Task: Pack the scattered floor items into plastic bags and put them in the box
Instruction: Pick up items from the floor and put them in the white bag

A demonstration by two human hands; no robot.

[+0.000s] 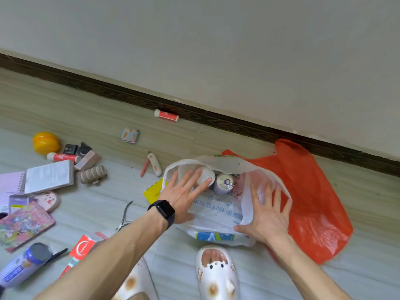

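Two slippers (216,276) sit below the hands. Left hand (184,198) and right hand (268,217) lie spread, grasping nothing, on one white bag (216,213); one orange bag (313,202) lies rightward.

A white plastic bag (216,213) lies on the floor (104,120) with its mouth gaping open, a purple can (225,184) inside. An orange plastic bag (313,191) lies crumpled against its right side. A yellow ball (46,142), red tube (166,115) and white book (48,176) lie scattered leftward.
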